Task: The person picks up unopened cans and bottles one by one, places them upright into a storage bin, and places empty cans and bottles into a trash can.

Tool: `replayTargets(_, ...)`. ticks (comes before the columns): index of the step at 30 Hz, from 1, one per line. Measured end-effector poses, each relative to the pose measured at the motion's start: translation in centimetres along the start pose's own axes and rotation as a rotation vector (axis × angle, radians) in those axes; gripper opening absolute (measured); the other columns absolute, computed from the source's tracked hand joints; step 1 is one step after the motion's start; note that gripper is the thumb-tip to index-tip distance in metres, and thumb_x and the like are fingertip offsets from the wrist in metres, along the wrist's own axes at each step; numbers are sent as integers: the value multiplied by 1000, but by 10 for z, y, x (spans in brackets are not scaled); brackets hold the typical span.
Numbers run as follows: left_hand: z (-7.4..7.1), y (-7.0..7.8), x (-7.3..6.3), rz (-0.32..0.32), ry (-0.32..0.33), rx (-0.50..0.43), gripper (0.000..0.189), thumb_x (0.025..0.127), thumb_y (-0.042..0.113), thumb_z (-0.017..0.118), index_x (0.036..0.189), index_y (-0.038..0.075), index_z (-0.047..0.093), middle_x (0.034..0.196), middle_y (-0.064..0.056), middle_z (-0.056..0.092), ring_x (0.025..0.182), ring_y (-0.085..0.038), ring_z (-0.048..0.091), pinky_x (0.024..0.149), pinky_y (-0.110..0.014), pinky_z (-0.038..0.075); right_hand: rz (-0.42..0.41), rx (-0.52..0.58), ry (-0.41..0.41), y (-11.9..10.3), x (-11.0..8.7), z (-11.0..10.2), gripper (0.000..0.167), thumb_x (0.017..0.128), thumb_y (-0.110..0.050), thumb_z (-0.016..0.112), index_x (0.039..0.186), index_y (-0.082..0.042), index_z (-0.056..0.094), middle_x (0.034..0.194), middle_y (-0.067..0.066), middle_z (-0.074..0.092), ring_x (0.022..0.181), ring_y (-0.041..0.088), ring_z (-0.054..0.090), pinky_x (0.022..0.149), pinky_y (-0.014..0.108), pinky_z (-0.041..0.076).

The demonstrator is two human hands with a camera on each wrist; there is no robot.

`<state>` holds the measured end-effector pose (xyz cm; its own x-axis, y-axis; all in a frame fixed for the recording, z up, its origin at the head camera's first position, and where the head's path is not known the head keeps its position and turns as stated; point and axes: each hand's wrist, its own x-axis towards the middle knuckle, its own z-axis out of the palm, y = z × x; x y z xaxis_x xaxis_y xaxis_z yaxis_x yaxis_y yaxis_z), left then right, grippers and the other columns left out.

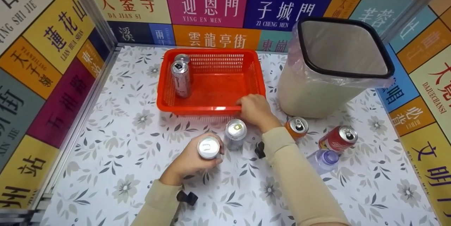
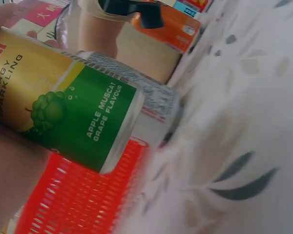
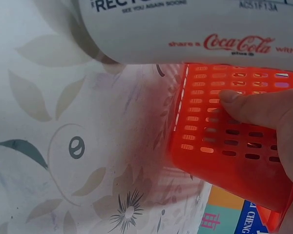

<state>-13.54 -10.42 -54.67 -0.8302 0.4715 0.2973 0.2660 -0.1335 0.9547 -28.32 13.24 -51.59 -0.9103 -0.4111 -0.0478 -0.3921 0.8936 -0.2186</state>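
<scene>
My left hand grips an energy drink can above the tabletop; the left wrist view shows its green and gold side, lettered apple muscat grape flavour. At the near right corner of the red plastic basket, my right hand holds the rim, its thumb pressed against the slotted outer wall in the right wrist view. Between the hands a silver can stands on the table, lettered Coca-Cola up close. Inside the basket's left end stand a pinkish silver can and another can behind it, mostly hidden.
A bin lined with a clear bag stands at the back right. In front of it are an orange can, a red can and a purple-capped clear bottle. Printed panels wall the table's back and sides.
</scene>
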Motion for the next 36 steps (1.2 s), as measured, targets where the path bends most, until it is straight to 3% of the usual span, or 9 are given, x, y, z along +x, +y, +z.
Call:
replayTargets(8, -18, 26, 7, 28, 65, 165, 38, 79, 1, 89, 110, 3, 67, 97, -9, 72, 93, -23, 68, 95, -34, 52, 4, -15, -8, -2, 1, 1, 23, 90, -14, 74, 108, -18, 86, 98, 7, 79, 92, 35, 68, 92, 49, 53)
replayTargets(15, -38, 41, 13, 34, 174, 123, 41, 77, -7, 87, 111, -3, 64, 102, -23, 71, 100, -31, 69, 103, -37, 51, -5, -23, -17, -2, 2, 1, 25, 89, -13, 72, 108, -19, 85, 97, 6, 78, 91, 33, 68, 93, 49, 51)
replayTargets(19, -49, 52, 21, 91, 239, 111, 42, 76, -12, 85, 111, -7, 62, 101, -16, 72, 100, -31, 67, 101, -37, 50, 4, -17, -19, -2, 2, 1, 23, 89, -14, 73, 108, -18, 86, 96, 6, 78, 91, 33, 67, 94, 49, 51)
replayTargets(24, -60, 60, 33, 166, 379, 119, 39, 78, -11, 85, 111, -5, 63, 98, -13, 73, 96, -27, 67, 100, -38, 50, 8, -5, -15, -1, 1, 2, 23, 89, -13, 73, 108, -16, 86, 95, 7, 78, 91, 33, 67, 93, 49, 51)
replayTargets(31, -72, 63, 46, 213, 600, 86, 35, 81, -7, 85, 109, -3, 65, 96, -12, 73, 95, -27, 68, 100, -37, 50, 7, -23, -17, -1, 1, 2, 19, 88, -15, 75, 104, -17, 86, 93, 7, 77, 89, 34, 67, 91, 48, 52)
replayTargets(36, -81, 61, 56, 236, 686, 9, 33, 82, -11, 82, 109, 2, 66, 98, -12, 72, 97, -28, 68, 100, -37, 52, 20, -31, -24, -1, 1, 0, 18, 89, -16, 75, 103, -19, 86, 91, 6, 77, 88, 34, 66, 90, 48, 52)
